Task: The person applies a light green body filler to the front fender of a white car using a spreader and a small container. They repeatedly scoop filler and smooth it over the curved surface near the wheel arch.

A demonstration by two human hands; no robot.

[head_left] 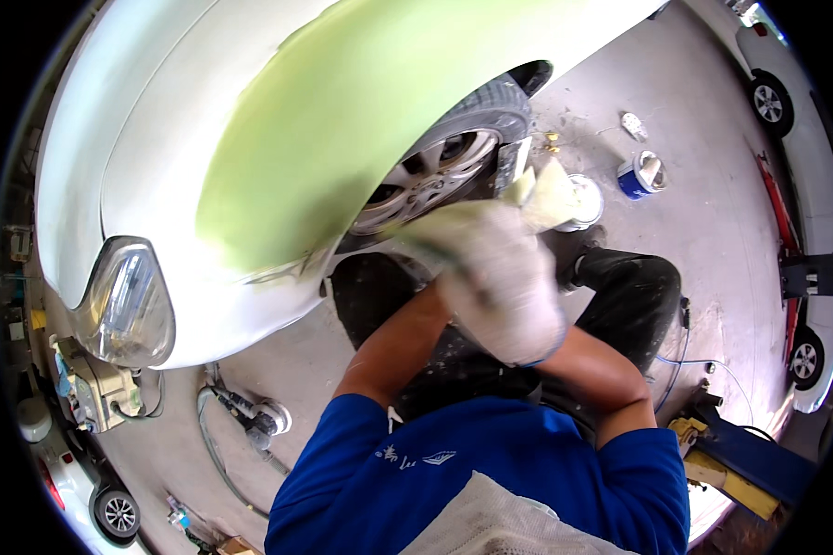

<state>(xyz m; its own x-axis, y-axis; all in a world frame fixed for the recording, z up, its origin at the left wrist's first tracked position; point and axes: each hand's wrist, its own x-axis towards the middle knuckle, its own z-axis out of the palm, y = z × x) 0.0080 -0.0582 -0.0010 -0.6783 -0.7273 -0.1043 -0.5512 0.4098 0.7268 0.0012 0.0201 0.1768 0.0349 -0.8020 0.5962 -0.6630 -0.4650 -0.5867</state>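
Note:
I crouch beside a white car fender (157, 111) coated with a wide pale green patch (342, 111). Both my hands wear white gloves and overlap under the wheel arch. My right hand (514, 296) lies on top, fingers pointing up, closed on a metal-bladed scraper (512, 165) and a pale yellow pad (548, 192). My left hand (430, 231) is blurred and partly hidden behind the right one. It reaches toward the fender's lower edge beside the alloy wheel (430, 171). Its grip cannot be made out.
A white tub (585, 199) and a blue can (634, 176) stand on the concrete floor past my hands. A sander (268, 421) with a hose lies at lower left. A yellow-and-blue lift arm (736, 458) is at lower right, another white car (791, 102) at right.

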